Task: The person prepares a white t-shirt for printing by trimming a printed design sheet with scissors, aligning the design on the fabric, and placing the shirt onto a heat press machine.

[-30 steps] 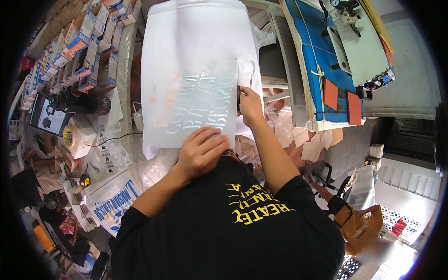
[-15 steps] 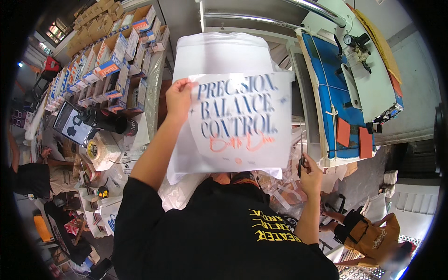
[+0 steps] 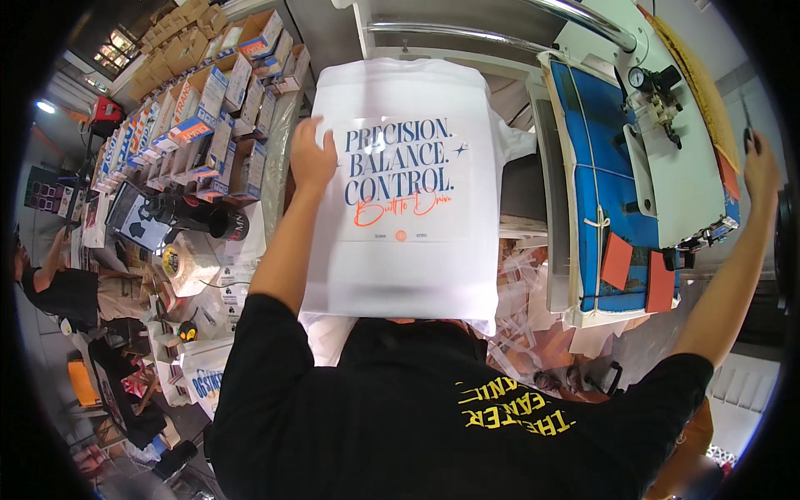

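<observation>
Navy serif capitals point(image 3: 398, 158), three lines, orange script point(image 3: 400, 207) beneath: transfer sheet point(image 3: 417, 225). Yellow capitals point(image 3: 517, 412): black shirt point(image 3: 400, 400). Blue-and-orange print point(image 3: 193, 129): cartons point(image 3: 218, 87). Blue capitals point(image 3: 208, 382): white bag point(image 3: 200, 358).

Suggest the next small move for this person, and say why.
I would probably have the right hand put the scissors down. It holds them far out to the right, well away from the white shirt, while the printed clear sheet lies on the shirt with the left hand by its left edge. A free right hand could help straighten the sheet.
</observation>
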`<state>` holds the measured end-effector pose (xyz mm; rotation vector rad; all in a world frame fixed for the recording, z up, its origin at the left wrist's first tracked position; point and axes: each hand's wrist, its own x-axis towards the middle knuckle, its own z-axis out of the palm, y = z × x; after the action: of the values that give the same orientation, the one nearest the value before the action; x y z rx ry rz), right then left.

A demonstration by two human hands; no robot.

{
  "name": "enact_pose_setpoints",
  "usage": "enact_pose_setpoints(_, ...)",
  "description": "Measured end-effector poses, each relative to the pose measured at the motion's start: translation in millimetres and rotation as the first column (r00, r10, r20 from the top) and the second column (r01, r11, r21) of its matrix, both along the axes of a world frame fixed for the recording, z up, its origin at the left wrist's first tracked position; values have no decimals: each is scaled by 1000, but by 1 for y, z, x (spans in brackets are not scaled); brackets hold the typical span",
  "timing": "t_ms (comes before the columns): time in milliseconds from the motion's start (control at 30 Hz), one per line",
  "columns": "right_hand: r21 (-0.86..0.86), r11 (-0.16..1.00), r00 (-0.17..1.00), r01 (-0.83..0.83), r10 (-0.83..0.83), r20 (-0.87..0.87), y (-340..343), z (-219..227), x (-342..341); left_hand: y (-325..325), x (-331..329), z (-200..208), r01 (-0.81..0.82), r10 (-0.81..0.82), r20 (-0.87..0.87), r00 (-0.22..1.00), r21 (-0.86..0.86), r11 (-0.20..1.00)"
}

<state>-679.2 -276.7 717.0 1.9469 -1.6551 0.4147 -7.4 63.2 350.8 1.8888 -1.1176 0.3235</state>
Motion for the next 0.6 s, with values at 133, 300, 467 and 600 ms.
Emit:
enact_pose_setpoints(133, 112, 955, 953, 274, -254, -165, 1, -19, 54, 102, -41, -29, 342, -371, 22, 928, 341, 876)
enact_pose_setpoints(300, -418, 908, 1000, -9, -3, -27, 120, -67, 152, 135, -78, -11, 377, -428, 32, 903, 422, 825)
enact_pose_setpoints(467, 114, 698, 677, -707, 622, 394, 250, -303, 307, 113, -55, -18, 349, -390, 24, 920, 399, 848)
enact_pose_setpoints(600, 304, 692, 744, -655, 519, 422, 330, -398, 343, 98, -46, -30, 367, -410, 44, 911, 366, 855)
